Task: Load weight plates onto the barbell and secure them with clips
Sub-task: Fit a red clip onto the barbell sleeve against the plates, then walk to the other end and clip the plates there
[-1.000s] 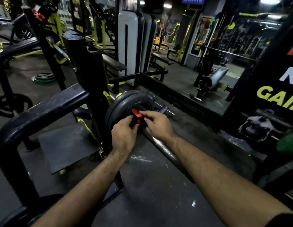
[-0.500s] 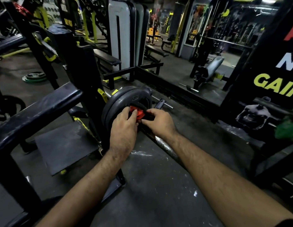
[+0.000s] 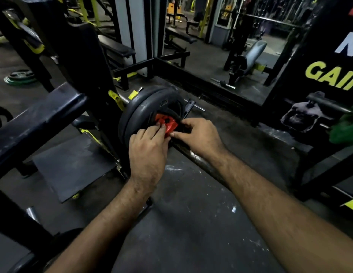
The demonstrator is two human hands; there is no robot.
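A: Head view. Where is the clip?
B: The red clip (image 3: 165, 124) sits on the bar (image 3: 199, 160), against the plates (image 3: 144, 113) at centre.
A: And each grip?
B: Left hand (image 3: 149, 152) pinches the clip's near left side; right hand (image 3: 199, 137) grasps its right side.
A: What differs from before?
B: The clip now lies closer to the plates, with more red showing. Spare plates (image 3: 20, 76) lie far left on the floor.

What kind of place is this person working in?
Almost certainly a gym. Dark weight plates sit on a barbell, padded benches and black and yellow machine frames stand around, and more plates lie on the floor.
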